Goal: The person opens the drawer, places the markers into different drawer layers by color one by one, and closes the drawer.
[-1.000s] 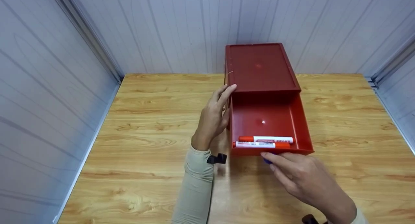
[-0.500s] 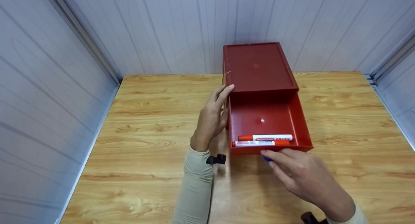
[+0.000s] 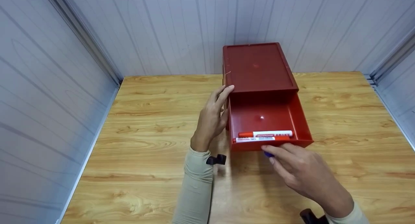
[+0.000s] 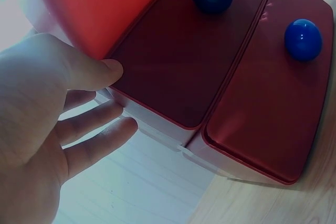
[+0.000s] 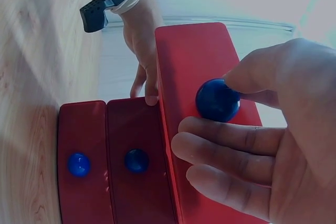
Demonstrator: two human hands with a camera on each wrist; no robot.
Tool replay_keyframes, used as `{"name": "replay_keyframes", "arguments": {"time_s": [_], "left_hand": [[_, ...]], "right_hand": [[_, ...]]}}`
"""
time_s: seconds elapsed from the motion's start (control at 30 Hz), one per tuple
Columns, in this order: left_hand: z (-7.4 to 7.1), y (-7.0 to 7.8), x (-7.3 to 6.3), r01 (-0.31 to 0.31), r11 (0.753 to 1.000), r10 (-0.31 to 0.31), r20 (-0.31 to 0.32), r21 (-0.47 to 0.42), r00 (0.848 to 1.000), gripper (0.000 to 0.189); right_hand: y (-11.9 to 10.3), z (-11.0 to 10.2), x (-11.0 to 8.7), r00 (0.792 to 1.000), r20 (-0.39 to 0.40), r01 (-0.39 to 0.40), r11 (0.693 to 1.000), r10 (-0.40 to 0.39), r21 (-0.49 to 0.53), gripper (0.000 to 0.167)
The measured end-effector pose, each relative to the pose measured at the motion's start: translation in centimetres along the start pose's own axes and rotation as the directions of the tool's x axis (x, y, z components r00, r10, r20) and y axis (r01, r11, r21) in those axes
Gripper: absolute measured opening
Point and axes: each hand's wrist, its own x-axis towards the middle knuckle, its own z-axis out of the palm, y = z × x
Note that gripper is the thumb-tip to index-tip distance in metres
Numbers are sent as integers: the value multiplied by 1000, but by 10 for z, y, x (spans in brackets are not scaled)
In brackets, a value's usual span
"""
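A red plastic drawer cabinet (image 3: 256, 65) stands at the back of the table, its top drawer (image 3: 302, 120) pulled out. Two white markers with orange-red caps, the rear marker (image 3: 275, 133) and the front marker (image 3: 253, 139), lie along that drawer's front wall. My right hand (image 3: 308, 172) holds the drawer's round blue knob (image 5: 216, 100), the thumb against it and several fingers beside the drawer front. My left hand (image 3: 210, 123) rests on the cabinet's left side with fingers extended; its thumb (image 4: 100, 74) touches the middle drawer front (image 4: 173, 51) near the edge.
Below the top drawer are two shut drawers with blue knobs, including the bottom drawer (image 4: 262, 93). Pale panel walls (image 3: 162, 29) enclose the wooden table (image 3: 146, 136) at the back and both sides. Each wrist wears a black camera mount (image 3: 216, 159).
The top drawer has slid slightly inward, toward the cabinet, with my right hand on its knob. My left hand stays at the cabinet's side. The head view has shifted a little.
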Motion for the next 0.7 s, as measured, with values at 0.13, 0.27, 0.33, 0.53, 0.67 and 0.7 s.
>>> {"name": "replay_keyframes", "arguments": {"time_s": [0.13,0.27,0.33,0.53,0.67,0.7], "left_hand": [[1,1,0,3,1000,-3,0,-1,1000,77],[0,1,0,5,1000,-5,9,0,1000,76],[0,1,-1,9,1000,-8,15,-4,1000,76],[-1,1,-1,13,1000,-12,18,-17,1000,78],[-1,0,0,4,1000,-4,8,-21,1000,79],[-1,0,0,1,1000,-1,3,-22,1000,79]], "right_hand": [[1,0,1,1000,-1,-20,1000,20,-3,40],[2,1,2,1000,-5,-30,1000,30,-2,40],[2,2,3,999,-3,-32,999,32,-2,40],[5,4,5,1000,-19,-23,1000,23,1,41],[7,4,7,999,-36,-12,1000,12,-6,41],[7,5,8,999,-41,-8,1000,7,-8,41]]}}
